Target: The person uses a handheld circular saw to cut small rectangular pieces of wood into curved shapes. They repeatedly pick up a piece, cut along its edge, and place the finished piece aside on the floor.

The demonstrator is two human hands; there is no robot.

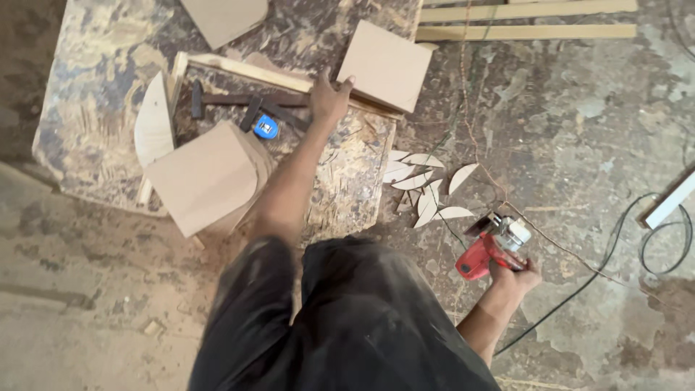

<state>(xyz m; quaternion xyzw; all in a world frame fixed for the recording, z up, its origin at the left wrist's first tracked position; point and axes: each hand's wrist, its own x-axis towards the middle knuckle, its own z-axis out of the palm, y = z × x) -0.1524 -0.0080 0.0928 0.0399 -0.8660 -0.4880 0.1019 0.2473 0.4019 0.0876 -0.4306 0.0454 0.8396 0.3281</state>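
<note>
Square wooden board lies at the far edge of the chipboard sheet; left hand rests open against its near-left edge. Right hand grips a red power tool, apparently a trimmer, over the floor near right. Leaf-shaped offcuts lie between.

One red power tool, one hammer, two wooden slats.

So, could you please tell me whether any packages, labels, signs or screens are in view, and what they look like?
No packages, signs or screens show.
Blue tape measure: on the worn board beside the hammer, small, rounded, with a pale round label patch on its face.
</note>
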